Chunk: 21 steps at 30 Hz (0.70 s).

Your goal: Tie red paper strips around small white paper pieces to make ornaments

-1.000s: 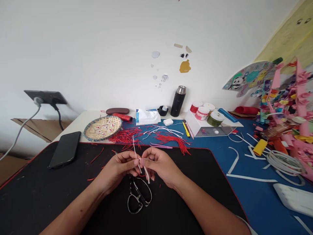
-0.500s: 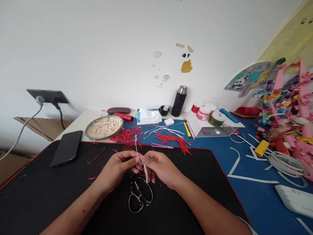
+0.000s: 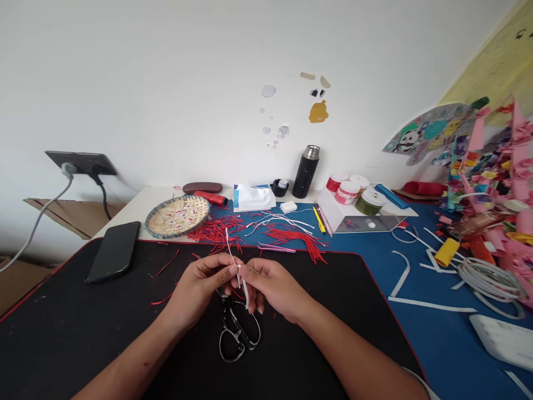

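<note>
Scissors (image 3: 237, 336): nearest, on blk mat (image 3: 283, 361); handle loops twd wearer, far end partly hidden; same spot as a moment ago.
L hand (image 3: 204, 283): thumb + index pressed tog., pinching white strip (image 3: 245, 291); other fingers curled under, partly hidden.
R hand (image 3: 270, 280): thumb + index pinch same strip right beside L fingertips; lower fingers bent, loosely apart.
White strip: held betw. both hands, above mat, just beyond scissors; thin end sticks up past fingertips, two tails hang below. Can't tell if 1 pc or 2.
Change: upper end now leans further L than half a sec ago; longer tail has swung a bit L too. Both pinches hold, hands approx. same place.
Meaning: prob. a small twist or re-seat at the pinch pt, not a release; work looks mid-way. Detail there too small to read.
Red snips (image 3: 167, 263): on mat, L of hands, loose.
Phone (image 3: 114, 253): flat, far L of mat, untouched.
Purple tweezers (image 3: 277, 249): just past mat's far edge, on blue desktop.
Red strands (image 3: 297, 240) + white cords (image 3: 278, 221): behind tweezers, loose, unmoved.
Basket (image 3: 160, 215): back L, red + white bits inside.
Tissue pack (image 3: 254, 197), blk flask (image 3: 305, 173): at back, by wall; flask upright.
</note>
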Motion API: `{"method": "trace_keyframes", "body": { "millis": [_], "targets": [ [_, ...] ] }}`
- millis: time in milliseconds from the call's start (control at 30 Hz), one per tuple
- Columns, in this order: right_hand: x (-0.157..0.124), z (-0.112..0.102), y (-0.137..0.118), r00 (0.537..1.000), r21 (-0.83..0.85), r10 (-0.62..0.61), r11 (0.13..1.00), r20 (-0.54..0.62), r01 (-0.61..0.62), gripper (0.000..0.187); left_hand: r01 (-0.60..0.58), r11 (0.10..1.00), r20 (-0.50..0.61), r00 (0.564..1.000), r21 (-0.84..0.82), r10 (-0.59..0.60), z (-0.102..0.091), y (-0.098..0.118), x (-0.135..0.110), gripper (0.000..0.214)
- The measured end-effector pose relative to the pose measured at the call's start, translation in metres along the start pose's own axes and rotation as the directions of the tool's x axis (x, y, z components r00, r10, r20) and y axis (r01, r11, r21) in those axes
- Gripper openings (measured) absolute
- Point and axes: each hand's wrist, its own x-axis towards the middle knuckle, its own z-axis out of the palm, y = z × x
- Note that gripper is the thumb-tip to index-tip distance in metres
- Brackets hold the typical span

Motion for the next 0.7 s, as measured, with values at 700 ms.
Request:
{"method": "trace_keyframes", "body": {
  "millis": [700],
  "targets": [
    [0.0018, 0.0009, 0.0062, 0.999, 0.007, -0.025, 1.0, 0.045, 0.025, 0.058, 0.008, 0.989, -0.042, 0.999, -0.144, -0.014, 0.0041, -0.0007, 0.0, 0.026]
  ]
}}
